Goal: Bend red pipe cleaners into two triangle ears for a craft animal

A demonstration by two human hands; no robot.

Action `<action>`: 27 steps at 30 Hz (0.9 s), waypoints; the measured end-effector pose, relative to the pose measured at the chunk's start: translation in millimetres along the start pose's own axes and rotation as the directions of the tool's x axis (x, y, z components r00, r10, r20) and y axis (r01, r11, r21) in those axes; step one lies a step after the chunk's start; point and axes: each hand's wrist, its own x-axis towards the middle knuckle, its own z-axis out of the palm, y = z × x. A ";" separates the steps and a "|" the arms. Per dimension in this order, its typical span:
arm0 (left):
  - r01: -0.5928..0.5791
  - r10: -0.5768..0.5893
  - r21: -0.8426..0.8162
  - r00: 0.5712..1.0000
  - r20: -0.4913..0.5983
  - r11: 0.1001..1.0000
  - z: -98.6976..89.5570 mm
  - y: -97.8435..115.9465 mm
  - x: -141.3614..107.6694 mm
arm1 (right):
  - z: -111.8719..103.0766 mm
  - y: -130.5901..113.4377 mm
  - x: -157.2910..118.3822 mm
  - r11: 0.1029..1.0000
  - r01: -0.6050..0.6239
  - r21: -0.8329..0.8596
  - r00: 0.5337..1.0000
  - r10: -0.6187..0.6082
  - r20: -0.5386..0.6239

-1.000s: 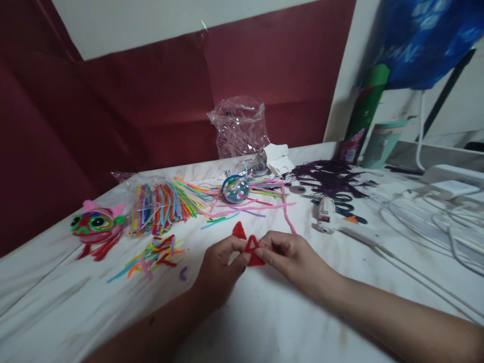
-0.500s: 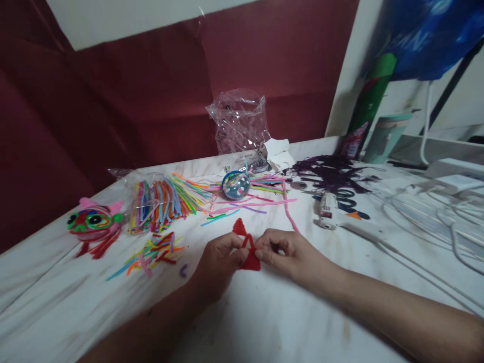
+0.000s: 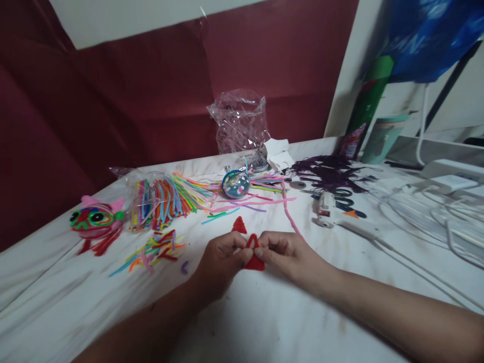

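Note:
Between my two hands is a red fuzzy stem (image 3: pixel 252 240), bent to a narrow peak that points up. My left hand (image 3: pixel 227 254) pinches its left side, and my right hand (image 3: pixel 279 250) pinches the right side. Right below the fingertips a flat red piece (image 3: pixel 255 263) shows, partly hidden by them; whether it is joined to the bent stem I cannot tell. A small red triangle (image 3: pixel 239 225) of coiled stem lies on the table just beyond my left fingers.
Cut stem pieces (image 3: pixel 155 252), a pink-eared figure (image 3: pixel 96 224) and bundled stems (image 3: pixel 166 199) are at left. A clear ball (image 3: pixel 236 184) stands behind. At right are a glue gun (image 3: pixel 327 209), scissors (image 3: pixel 342 199), purple strands (image 3: pixel 328 171) and white cables (image 3: pixel 416 267).
Both hands have shifted slightly right with the bent red stem. More of the small red triangle behind them now shows.

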 end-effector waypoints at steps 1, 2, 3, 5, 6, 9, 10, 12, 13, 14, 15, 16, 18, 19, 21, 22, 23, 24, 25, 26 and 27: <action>0.000 0.000 0.028 1.000 -0.010 1.000 0.6 1.4 0.1 | 0.0 0.2 0.0 1.000 0.012 -0.026 1.000 -0.013 -0.012; 0.000 0.001 0.046 1.000 -0.018 0.999 1.0 2.1 0.3 | -0.1 0.2 0.0 0.999 0.022 -0.050 0.999 -0.023 -0.025; 0.000 0.001 0.050 1.000 -0.024 0.999 1.4 2.2 0.5 | -0.4 0.1 0.1 0.997 0.026 -0.071 0.999 -0.028 -0.036; 0.003 -0.003 0.025 1.000 -0.019 1.000 1.5 0.5 1.0 | -1.4 -1.2 0.6 0.996 0.011 -0.092 0.999 -0.015 -0.043; 0.006 -0.006 0.001 1.000 -0.015 1.000 1.2 -0.8 1.4 | -2.2 -2.3 1.0 0.996 -0.005 -0.090 0.999 0.001 -0.036; 0.032 -0.035 -0.064 0.999 -0.037 0.997 -0.7 -4.2 3.1 | -5.0 -7.0 3.4 0.997 -0.064 -0.031 0.998 0.064 -0.008; 0.042 -0.046 -0.065 0.997 -0.059 0.997 -1.6 -5.1 3.8 | -5.9 -8.5 4.4 0.997 -0.076 0.001 0.997 0.076 -0.007; 0.054 -0.058 -0.045 0.993 -0.098 0.998 -3.3 -6.4 5.2 | -7.2 -10.0 6.0 0.995 -0.090 0.052 0.996 0.091 -0.020; 0.053 -0.056 -0.031 0.993 -0.107 0.998 -3.9 -7.1 5.6 | -7.4 -9.9 6.4 0.993 -0.100 0.066 0.995 0.101 -0.021; 0.055 -0.057 -0.019 0.993 -0.102 0.998 -4.3 -7.6 6.0 | -7.3 -9.2 6.7 0.991 -0.112 0.071 0.993 0.113 -0.018; 0.054 -0.054 -0.011 0.995 -0.090 0.999 -4.4 -8.2 6.2 | -7.1 -8.1 6.9 0.990 -0.125 0.071 0.992 0.126 -0.017; 0.048 -0.048 -0.009 0.996 -0.075 0.999 -4.2 -8.6 6.4 | -6.9 -6.6 6.9 0.988 -0.136 0.071 0.990 0.137 -0.016; 0.038 -0.039 -0.029 0.998 -0.050 0.999 -3.3 -9.1 6.8 | -6.8 -3.3 7.2 0.986 -0.146 0.081 0.988 0.149 -0.043; 0.038 -0.040 -0.052 0.998 -0.049 0.998 -2.8 -9.0 7.0 | -7.1 -1.8 7.5 0.986 -0.142 0.085 0.986 0.148 -0.071; 0.034 -0.042 -0.105 0.996 -0.077 0.994 -2.1 -8.3 7.8 | -8.4 0.2 8.6 0.988 -0.121 0.092 0.983 0.132 -0.129; 0.034 -0.046 -0.116 0.995 -0.094 0.993 -2.0 -7.9 8.2 | -9.2 0.7 9.2 0.990 -0.107 0.096 0.981 0.121 -0.151; 0.036 -0.049 -0.116 0.992 -0.112 0.993 -1.9 -7.4 8.6 | -9.9 0.9 9.8 0.990 -0.092 0.102 0.980 0.109 -0.168; 0.039 -0.053 -0.112 0.991 -0.124 0.993 -1.8 -7.1 8.8 | -10.5 0.7 10.3 0.991 -0.080 0.107 0.979 0.098 -0.178; 0.049 -0.062 -0.109 0.990 -0.123 0.993 -1.6 -6.9 8.9 | -10.9 0.4 10.8 0.991 -0.071 0.110 0.978 0.091 -0.186; 0.065 -0.077 -0.112 0.991 -0.108 0.992 -1.2 -6.8 8.9 | -11.0 -0.1 11.0 0.992 -0.065 0.110 0.978 0.086 -0.192; 0.080 -0.091 -0.123 0.992 -0.087 0.989 -0.8 -7.0 8.9 | -11.0 -0.6 11.1 0.992 -0.064 0.107 0.977 0.084 -0.196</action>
